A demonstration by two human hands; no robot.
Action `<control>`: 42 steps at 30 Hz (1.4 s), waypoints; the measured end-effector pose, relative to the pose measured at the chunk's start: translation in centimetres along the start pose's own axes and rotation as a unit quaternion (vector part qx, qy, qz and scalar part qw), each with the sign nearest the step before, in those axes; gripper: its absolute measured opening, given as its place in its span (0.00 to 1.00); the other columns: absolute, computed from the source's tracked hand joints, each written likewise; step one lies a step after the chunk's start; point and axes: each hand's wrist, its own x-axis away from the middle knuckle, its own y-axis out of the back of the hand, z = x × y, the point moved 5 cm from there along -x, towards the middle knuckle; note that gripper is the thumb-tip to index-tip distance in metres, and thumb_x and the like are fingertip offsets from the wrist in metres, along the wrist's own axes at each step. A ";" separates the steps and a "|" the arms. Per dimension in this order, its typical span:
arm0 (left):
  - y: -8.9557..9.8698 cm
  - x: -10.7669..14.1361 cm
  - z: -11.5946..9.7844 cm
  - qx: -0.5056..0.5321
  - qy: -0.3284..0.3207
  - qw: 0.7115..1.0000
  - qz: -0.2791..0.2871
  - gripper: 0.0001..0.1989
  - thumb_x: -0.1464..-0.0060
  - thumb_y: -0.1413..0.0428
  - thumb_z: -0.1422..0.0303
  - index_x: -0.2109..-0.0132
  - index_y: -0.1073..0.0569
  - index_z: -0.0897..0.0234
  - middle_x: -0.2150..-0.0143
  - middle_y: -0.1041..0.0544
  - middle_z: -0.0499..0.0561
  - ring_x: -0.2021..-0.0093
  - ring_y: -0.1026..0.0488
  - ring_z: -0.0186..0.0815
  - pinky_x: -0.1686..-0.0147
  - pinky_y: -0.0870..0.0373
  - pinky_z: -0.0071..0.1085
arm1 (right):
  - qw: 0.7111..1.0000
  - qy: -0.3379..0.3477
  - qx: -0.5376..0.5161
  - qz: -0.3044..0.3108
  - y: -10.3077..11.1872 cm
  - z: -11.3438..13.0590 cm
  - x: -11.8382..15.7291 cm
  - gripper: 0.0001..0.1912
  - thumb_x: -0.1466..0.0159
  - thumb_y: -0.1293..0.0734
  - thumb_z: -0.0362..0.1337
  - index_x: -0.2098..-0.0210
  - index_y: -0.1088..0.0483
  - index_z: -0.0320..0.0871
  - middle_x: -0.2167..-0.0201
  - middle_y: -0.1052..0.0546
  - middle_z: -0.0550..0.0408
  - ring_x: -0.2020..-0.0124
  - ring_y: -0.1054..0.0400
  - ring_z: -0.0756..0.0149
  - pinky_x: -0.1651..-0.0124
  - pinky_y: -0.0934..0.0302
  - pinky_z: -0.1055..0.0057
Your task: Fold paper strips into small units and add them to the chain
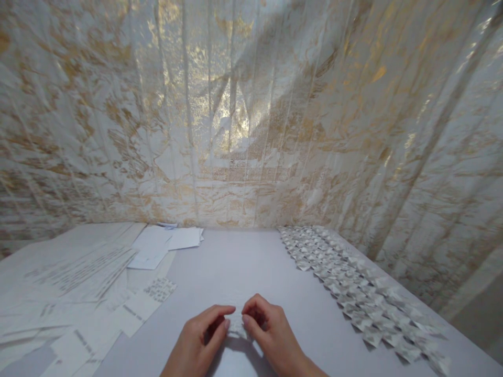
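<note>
Near the table's front edge, both hands close around a small pale piece of printed paper (237,329). The thumb and forefinger of my left hand (199,335) are at its left side. At its right side, my right hand (271,327) grips it between thumb and curled fingers. My fingers cover part of the paper, and its exact folded shape is too blurred to tell. It casts a shadow on the white table (231,262).
Printed sheets (78,267) spread over the table's left side, with blank white papers (151,246) behind them. Along the right side run rows of small folded paper pieces (346,288). A shiny white-and-gold curtain (236,131) hangs behind the table.
</note>
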 end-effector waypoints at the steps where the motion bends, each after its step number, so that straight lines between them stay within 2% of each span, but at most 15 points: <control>1: 0.0 0.0 0.1 -0.001 0.005 1.000 0.000 0.17 0.36 0.49 0.59 0.50 0.19 0.59 0.63 0.17 0.51 0.57 0.22 0.43 0.55 0.27 0.33 | 1.000 -0.001 0.006 0.007 -0.1 0.1 0.1 0.02 0.36 0.36 0.35 0.66 0.31 0.43 0.78 0.33 0.63 0.76 0.39 0.69 0.70 0.46 0.74; 2: 0.0 -0.1 0.1 -0.001 0.009 1.000 0.000 0.17 0.37 0.49 0.59 0.51 0.19 0.59 0.64 0.17 0.51 0.57 0.21 0.44 0.55 0.27 0.34 | 1.000 0.002 0.022 0.016 -0.2 0.3 0.1 0.01 0.37 0.34 0.34 0.64 0.31 0.43 0.77 0.32 0.63 0.76 0.38 0.69 0.70 0.45 0.74; 6: 0.3 -0.2 -0.7 0.018 0.012 1.000 -0.002 0.15 0.37 0.49 0.61 0.56 0.19 0.61 0.61 0.16 0.52 0.57 0.21 0.43 0.54 0.27 0.34 | 0.986 0.042 0.156 0.045 -0.5 1.1 0.5 0.15 0.45 0.30 0.28 0.58 0.30 0.44 0.72 0.27 0.59 0.72 0.35 0.67 0.68 0.44 0.73; 10: 0.1 -0.1 -1.3 0.022 0.003 1.000 0.020 0.15 0.36 0.48 0.60 0.56 0.19 0.61 0.62 0.17 0.51 0.61 0.21 0.41 0.59 0.28 0.32 | 0.970 0.080 0.226 0.041 -0.5 1.4 0.8 0.08 0.38 0.35 0.29 0.61 0.28 0.43 0.72 0.24 0.56 0.71 0.33 0.65 0.66 0.43 0.72; 14: -0.6 0.0 -1.0 -0.002 -0.008 1.000 0.030 0.12 0.38 0.46 0.63 0.56 0.20 0.61 0.67 0.18 0.48 0.68 0.24 0.38 0.65 0.30 0.29 | 0.965 0.102 0.238 0.032 -0.5 1.5 0.6 0.07 0.37 0.37 0.29 0.63 0.28 0.42 0.70 0.23 0.53 0.70 0.31 0.64 0.65 0.44 0.72; 21: -1.0 0.1 -1.6 -0.039 -0.043 0.998 0.028 0.10 0.40 0.49 0.71 0.55 0.24 0.60 0.62 0.18 0.49 0.65 0.22 0.37 0.62 0.30 0.29 | 0.964 0.089 0.247 0.036 -1.0 1.5 0.6 0.08 0.39 0.37 0.27 0.63 0.29 0.43 0.71 0.23 0.55 0.70 0.30 0.64 0.66 0.44 0.72; 23: -1.1 0.2 -1.5 -0.070 -0.055 0.996 0.025 0.11 0.40 0.49 0.72 0.53 0.27 0.59 0.65 0.20 0.47 0.66 0.23 0.36 0.63 0.31 0.28 | 0.963 0.085 0.253 0.035 -1.0 1.5 0.6 0.09 0.40 0.37 0.27 0.62 0.29 0.43 0.71 0.22 0.55 0.71 0.30 0.64 0.66 0.44 0.72; 27: -1.2 0.5 -1.1 -0.127 -0.085 0.988 0.009 0.10 0.39 0.49 0.70 0.51 0.31 0.57 0.73 0.27 0.42 0.73 0.26 0.36 0.70 0.35 0.27 | 0.964 0.074 0.254 0.037 -0.9 1.5 0.5 0.12 0.40 0.37 0.26 0.60 0.28 0.44 0.72 0.22 0.57 0.72 0.30 0.65 0.67 0.44 0.73; 31: -1.0 0.4 -0.9 -0.105 -0.087 0.990 0.018 0.08 0.34 0.53 0.68 0.51 0.34 0.56 0.71 0.25 0.43 0.72 0.25 0.36 0.69 0.34 0.27 | 0.963 0.087 0.253 0.035 -0.7 1.6 0.5 0.11 0.38 0.37 0.27 0.59 0.28 0.44 0.72 0.22 0.56 0.71 0.29 0.63 0.66 0.43 0.72; 36: -0.5 0.1 -0.7 -0.081 -0.057 0.995 0.020 0.08 0.31 0.58 0.65 0.53 0.35 0.56 0.71 0.25 0.43 0.70 0.24 0.37 0.67 0.34 0.28 | 0.960 0.112 0.254 0.030 -0.6 1.8 0.7 0.09 0.39 0.36 0.28 0.60 0.29 0.43 0.67 0.22 0.53 0.67 0.30 0.62 0.63 0.42 0.71; 42: -0.8 0.3 -0.6 -0.073 -0.044 0.996 0.032 0.10 0.31 0.58 0.63 0.53 0.34 0.57 0.72 0.25 0.43 0.71 0.24 0.37 0.67 0.35 0.28 | 0.962 0.109 0.248 0.031 -0.5 2.2 0.7 0.15 0.41 0.37 0.25 0.57 0.28 0.43 0.65 0.21 0.52 0.66 0.29 0.62 0.62 0.40 0.71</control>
